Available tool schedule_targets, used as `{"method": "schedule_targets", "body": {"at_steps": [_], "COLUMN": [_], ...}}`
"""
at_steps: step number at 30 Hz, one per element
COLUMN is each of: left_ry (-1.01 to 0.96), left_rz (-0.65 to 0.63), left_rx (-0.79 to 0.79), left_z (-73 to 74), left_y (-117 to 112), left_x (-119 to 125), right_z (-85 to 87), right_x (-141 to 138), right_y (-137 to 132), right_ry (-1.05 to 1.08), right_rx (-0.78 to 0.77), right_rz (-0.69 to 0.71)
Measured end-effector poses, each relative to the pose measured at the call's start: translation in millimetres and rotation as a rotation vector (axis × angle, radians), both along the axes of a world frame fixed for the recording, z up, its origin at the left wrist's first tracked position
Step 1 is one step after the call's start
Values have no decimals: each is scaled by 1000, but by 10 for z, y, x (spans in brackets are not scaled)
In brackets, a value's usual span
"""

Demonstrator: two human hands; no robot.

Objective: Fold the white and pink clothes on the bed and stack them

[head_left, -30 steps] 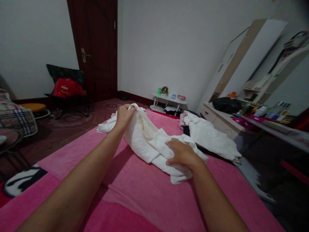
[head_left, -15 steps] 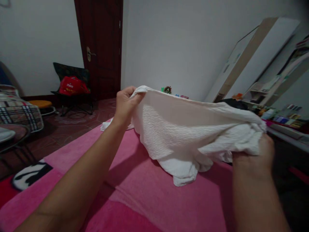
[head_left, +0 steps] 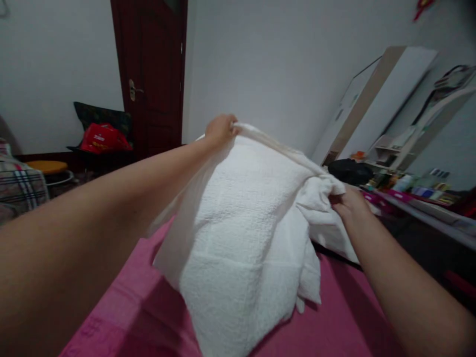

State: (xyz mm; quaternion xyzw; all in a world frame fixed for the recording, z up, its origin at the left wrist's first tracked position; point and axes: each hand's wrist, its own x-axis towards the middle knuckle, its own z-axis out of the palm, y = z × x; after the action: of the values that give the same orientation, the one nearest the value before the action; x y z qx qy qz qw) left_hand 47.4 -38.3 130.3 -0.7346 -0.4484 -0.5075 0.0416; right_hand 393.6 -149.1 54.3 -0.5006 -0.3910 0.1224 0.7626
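Stretched between my two hands is a white crinkled cloth (head_left: 245, 218), maybe a garment; its exact kind does not show. My left hand (head_left: 222, 130) is closed on its upper left corner, arm reaching far forward. Bunched folds of the same cloth are gripped by my right hand (head_left: 349, 202), which sits lower and nearer. The cloth hangs in loose folds over a pink blanket (head_left: 148, 292), and its lower edge drops toward me. Fingertips of both hands are partly hidden by the fabric.
At the right stands a dressing table (head_left: 420, 210) crowded with bottles and boxes, with a black bag (head_left: 349, 171) near it. A red bag (head_left: 104, 138) rests on a dark folding chair (head_left: 84, 116) by the brown door (head_left: 152, 74). An orange stool (head_left: 46, 166) is at the left.
My left hand has moved up and to the right, and my right hand has come inward and slightly up. The cloth now hangs longer and lower toward me.
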Motion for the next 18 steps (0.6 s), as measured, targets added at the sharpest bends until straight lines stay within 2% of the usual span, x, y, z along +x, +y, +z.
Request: {"method": "schedule_targets", "body": {"at_steps": [2,4,5,8,10,11,13,16,18], "left_ry": [111,194,325,574,607,603,618,679,741], "left_rz": [-16,-36,-76,-291,-467,-563,-715,-824,-824], "left_rx": [-74,-102,-113,-102,-101,-109,-207,-400,-470], "left_z": [-397,-880,-1129,-1772,-2029,-2093,-2110,-1970,-1867], "left_y": [169,179,127,-232,-596,-795,-1188,-1671,-1888], "left_x": [29,25,13,-69,-166,-225,-361,-574,-695], "right_z": [-275,-588,-737,-1069,-1168,-1188,-1203,-1246,-1314], "right_x": [-1,-15,-37,-168,-268,-305,-340,-304,-259], "right_y": [5,-122,-222,-616,-910,-1055,-1324,-1629,-1732], "right_ry": [15,-67,-153,-527,-717,-793,-930,-1097,-1180], "right_rx": [-153,-222,-247,-374,-518,-601,-756,-924,-971], "right_rz": [-43,-122,-112,80,247,324,457,543,529]}}
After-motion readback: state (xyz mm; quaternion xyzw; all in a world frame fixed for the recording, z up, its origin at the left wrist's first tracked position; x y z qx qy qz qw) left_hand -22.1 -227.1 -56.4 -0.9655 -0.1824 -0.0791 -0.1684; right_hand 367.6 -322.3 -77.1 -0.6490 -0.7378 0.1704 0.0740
